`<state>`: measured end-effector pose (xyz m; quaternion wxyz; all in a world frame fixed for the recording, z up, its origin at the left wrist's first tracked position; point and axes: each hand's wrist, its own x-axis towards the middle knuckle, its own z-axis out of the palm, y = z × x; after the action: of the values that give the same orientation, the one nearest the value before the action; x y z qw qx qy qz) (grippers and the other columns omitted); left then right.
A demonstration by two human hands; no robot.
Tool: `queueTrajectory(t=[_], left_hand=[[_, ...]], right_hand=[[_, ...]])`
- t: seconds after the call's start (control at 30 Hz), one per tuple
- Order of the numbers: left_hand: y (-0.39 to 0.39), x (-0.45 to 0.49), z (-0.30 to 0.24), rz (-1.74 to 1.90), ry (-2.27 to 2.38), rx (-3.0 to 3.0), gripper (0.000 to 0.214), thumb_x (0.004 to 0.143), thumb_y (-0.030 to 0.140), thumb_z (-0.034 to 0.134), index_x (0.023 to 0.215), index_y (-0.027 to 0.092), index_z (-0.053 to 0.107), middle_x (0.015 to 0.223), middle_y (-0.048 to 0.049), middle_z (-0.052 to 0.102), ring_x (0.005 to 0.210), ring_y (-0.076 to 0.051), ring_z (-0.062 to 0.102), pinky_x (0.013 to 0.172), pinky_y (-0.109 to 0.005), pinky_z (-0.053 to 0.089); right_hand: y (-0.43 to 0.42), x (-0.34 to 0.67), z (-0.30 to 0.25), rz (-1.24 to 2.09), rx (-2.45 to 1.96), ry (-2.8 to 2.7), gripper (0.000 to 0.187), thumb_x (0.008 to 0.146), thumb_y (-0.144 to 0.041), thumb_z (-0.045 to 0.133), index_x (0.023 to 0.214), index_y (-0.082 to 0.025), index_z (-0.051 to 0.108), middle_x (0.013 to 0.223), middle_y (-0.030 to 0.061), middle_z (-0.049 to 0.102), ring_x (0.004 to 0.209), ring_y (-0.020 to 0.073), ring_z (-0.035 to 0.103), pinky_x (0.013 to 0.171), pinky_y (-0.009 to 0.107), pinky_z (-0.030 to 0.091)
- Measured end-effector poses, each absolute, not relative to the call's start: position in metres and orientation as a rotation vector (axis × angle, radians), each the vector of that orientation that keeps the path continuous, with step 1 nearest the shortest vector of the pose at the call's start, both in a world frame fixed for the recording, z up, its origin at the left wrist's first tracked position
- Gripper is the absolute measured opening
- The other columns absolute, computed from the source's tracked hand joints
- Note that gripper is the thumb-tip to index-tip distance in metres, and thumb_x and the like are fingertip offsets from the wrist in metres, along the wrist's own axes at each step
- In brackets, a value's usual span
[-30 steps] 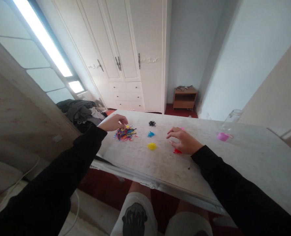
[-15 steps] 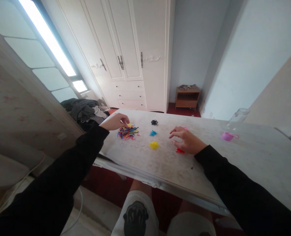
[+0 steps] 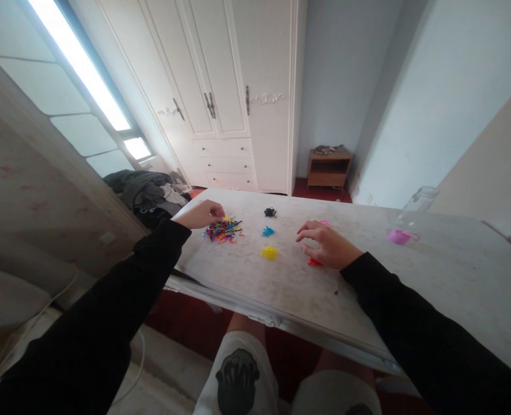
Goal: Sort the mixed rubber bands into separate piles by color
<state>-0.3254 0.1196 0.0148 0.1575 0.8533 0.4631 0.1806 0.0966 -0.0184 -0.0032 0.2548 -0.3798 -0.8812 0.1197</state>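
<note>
My left hand [image 3: 202, 214] is at the upper left edge of a mixed pile [image 3: 221, 231] of thin, many-coloured strands, too small to tell their exact kind. Its fingers are pinched together; what lies between them is hidden. My right hand [image 3: 328, 244] is held palm down with its fingers curved and apart, holding nothing. It partly covers a red pile [image 3: 314, 261] and a pink pile [image 3: 324, 222]. Between my hands lie single-coloured little heaps in a column: black [image 3: 270, 212], blue [image 3: 268, 231] and yellow [image 3: 269, 252].
The pale table [image 3: 238, 276] has its near edge just above my knees. To the right a clear glass jar [image 3: 415, 207] stands behind a pink object [image 3: 401, 236] with a loop. Dark clothes [image 3: 145, 193] are heaped past the left end. A white wardrobe [image 3: 220, 86] stands beyond.
My left hand has dipped slightly at the mixed pile, its fingertips closer together. The right hand stays over the red and pink piles. The view has shifted a little.
</note>
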Motion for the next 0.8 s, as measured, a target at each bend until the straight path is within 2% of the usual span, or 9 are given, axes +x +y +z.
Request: queueTrajectory(t=[0.27, 0.47, 0.6, 0.8], left_hand=[[0.115, -0.326, 0.015, 0.508, 1.333, 2.399, 0.021, 0.067, 0.038, 0.075, 0.081, 0.023, 0.079, 0.074, -0.0034, 0.077, 0.069, -0.019, 0.068, 0.065, -0.027, 0.051], [0.106, -0.32, 0.017, 0.545, 1.355, 2.404, 0.02, 0.071, 0.041, 0.072, 0.078, 0.023, 0.078, 0.074, -0.0034, 0.077, 0.067, -0.018, 0.066, 0.064, -0.026, 0.05], [0.102, -0.316, 0.019, 0.502, 1.347, 2.387, 0.017, 0.068, 0.035, 0.074, 0.078, 0.023, 0.078, 0.074, -0.0025, 0.076, 0.066, -0.017, 0.065, 0.063, -0.025, 0.049], [0.104, -0.32, 0.019, 0.525, 1.34, 2.414, 0.016, 0.073, 0.035, 0.071, 0.079, 0.023, 0.078, 0.074, -0.0034, 0.076, 0.069, -0.018, 0.066, 0.065, -0.026, 0.049]], right_hand=[[-0.017, 0.096, -0.005, 0.334, -1.026, -2.388, 0.014, 0.086, -0.015, 0.065, 0.095, -0.019, 0.075, 0.107, 0.0107, 0.071, 0.102, 0.0264, 0.068, 0.097, 0.047, 0.055], [-0.018, 0.096, -0.004, 0.334, -1.039, -2.401, 0.014, 0.088, -0.015, 0.063, 0.095, -0.018, 0.075, 0.108, 0.0113, 0.071, 0.103, 0.0269, 0.068, 0.097, 0.047, 0.055], [-0.018, 0.096, -0.004, 0.365, -1.073, -2.405, 0.014, 0.086, -0.014, 0.064, 0.095, -0.017, 0.075, 0.109, 0.0115, 0.071, 0.104, 0.0275, 0.068, 0.098, 0.047, 0.055], [-0.018, 0.095, -0.003, 0.37, -1.067, -2.406, 0.015, 0.087, -0.015, 0.064, 0.095, -0.017, 0.076, 0.108, 0.0121, 0.071, 0.103, 0.0276, 0.068, 0.097, 0.047, 0.055]])
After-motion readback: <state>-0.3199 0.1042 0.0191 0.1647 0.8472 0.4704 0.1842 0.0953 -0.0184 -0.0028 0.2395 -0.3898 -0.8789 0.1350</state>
